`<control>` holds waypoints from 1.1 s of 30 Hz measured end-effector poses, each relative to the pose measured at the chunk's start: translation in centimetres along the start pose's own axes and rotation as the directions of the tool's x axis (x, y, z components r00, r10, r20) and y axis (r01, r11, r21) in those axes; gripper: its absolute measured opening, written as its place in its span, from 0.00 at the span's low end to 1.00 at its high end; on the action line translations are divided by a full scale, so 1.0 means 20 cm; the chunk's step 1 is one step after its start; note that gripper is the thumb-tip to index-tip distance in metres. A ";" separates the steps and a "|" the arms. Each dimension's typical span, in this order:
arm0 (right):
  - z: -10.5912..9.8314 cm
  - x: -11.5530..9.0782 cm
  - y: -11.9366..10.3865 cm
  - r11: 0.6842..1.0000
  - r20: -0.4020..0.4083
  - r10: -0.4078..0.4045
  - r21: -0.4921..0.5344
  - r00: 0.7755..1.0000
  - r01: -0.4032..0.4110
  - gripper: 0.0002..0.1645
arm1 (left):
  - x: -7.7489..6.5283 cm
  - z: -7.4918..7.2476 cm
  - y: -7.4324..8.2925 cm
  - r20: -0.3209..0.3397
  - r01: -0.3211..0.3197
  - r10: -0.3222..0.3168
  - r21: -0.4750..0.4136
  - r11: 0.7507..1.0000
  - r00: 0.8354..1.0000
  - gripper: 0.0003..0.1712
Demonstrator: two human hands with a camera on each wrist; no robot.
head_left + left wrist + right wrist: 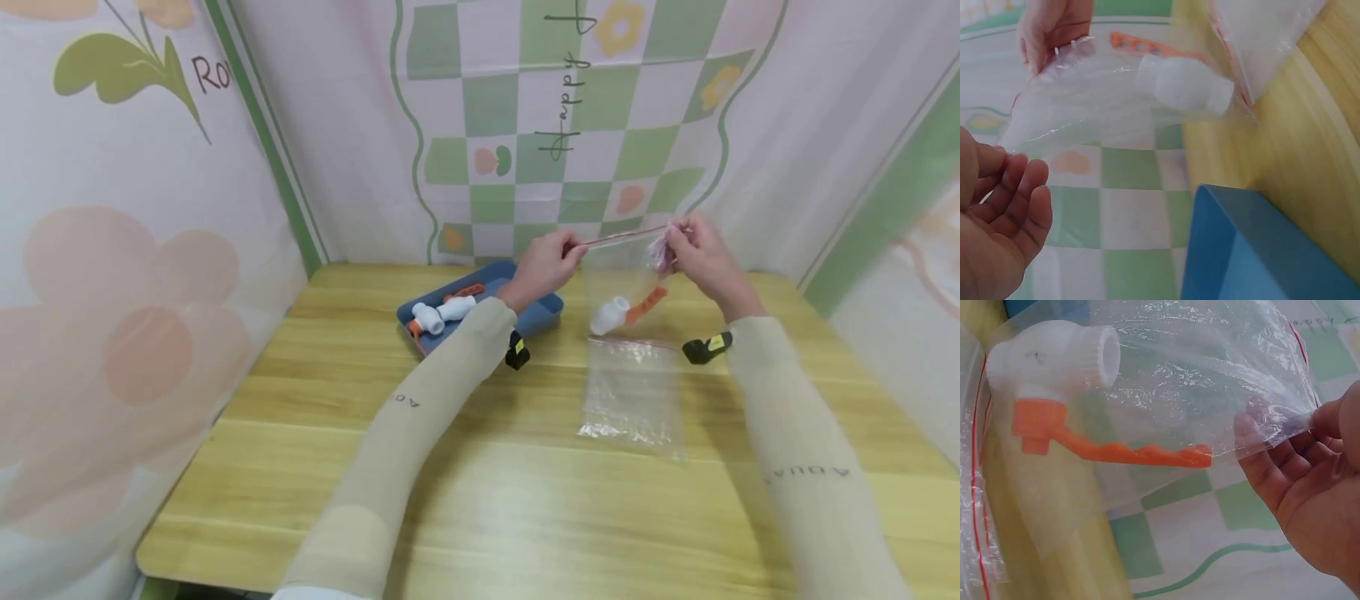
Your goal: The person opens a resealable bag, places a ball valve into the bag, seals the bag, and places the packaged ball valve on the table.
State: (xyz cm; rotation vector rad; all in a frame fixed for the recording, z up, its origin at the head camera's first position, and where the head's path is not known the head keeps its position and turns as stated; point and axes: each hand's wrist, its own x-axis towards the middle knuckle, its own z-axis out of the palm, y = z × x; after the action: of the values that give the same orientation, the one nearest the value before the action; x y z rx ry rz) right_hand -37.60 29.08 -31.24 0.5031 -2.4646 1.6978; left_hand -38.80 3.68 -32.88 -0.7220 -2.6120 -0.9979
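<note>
In the head view, my left grip point(543, 271) and right grip point(705, 260) pinch opposite ends of the clear bag's top edge point(626, 237) over the tabletop point(487, 508) — best held evenly taut. The left wrist view shows the white valve point(1186, 84) low inside. In the right wrist view, its orange handle point(1147, 455) points towards my fingers — I'd let it hang clear.

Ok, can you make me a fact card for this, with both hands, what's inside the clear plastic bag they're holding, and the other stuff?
Left hand: pinches one top corner of a clear plastic zip bag
Right hand: grips the bag's other top corner
Inside the bag: a white plastic valve with a long orange handle
Table: yellowish wood-grained, with a second clear plastic zip bag lying flat on it
Tray: blue plastic, left of the held bag, holding white plastic fittings with orange parts
</note>
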 end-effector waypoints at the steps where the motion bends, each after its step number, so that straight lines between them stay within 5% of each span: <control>1: 0.00 0.01 0.02 1.000 0.003 0.018 0.007 1.000 -0.018 0.09 | 0.01 0.02 -0.01 0.002 0.010 -0.010 0.005 1.000 1.000 0.12; 9: -0.01 0.10 0.22 0.989 -0.049 0.139 0.054 0.989 -0.136 0.09 | 0.02 0.14 -0.08 0.021 0.080 -0.079 -0.056 0.995 0.997 0.11; 14: -0.04 0.20 0.30 0.979 -0.088 0.199 0.053 0.976 -0.195 0.10 | -0.04 0.17 -0.10 0.207 0.073 -0.058 -0.066 0.995 0.977 0.12; 20: -0.08 0.27 0.34 0.956 -0.089 0.285 0.092 0.954 -0.277 0.10 | -0.13 0.19 -0.08 0.433 -0.004 0.042 -0.088 0.996 0.900 0.11; 25: -0.09 0.27 0.42 0.932 -0.092 0.359 0.092 0.929 -0.351 0.12 | -0.20 0.20 -0.05 0.551 -0.046 0.108 -0.125 0.991 0.827 0.13; 30: -0.04 0.26 0.52 0.907 -0.063 0.412 0.128 0.909 -0.402 0.09 | -0.27 0.19 -0.04 0.651 -0.123 0.141 -0.073 0.990 0.745 0.14; 33: -0.02 0.25 0.58 0.909 -0.066 0.412 0.094 0.909 -0.405 0.13 | -0.30 0.19 -0.03 0.665 -0.193 0.168 -0.036 0.980 0.728 0.12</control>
State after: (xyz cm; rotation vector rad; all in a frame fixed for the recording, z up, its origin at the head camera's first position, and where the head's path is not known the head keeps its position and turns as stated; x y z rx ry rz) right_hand -46.18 32.08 -39.99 -0.0945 -2.5817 1.9154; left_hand -34.31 3.67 -38.46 -1.5382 -3.0289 -0.7105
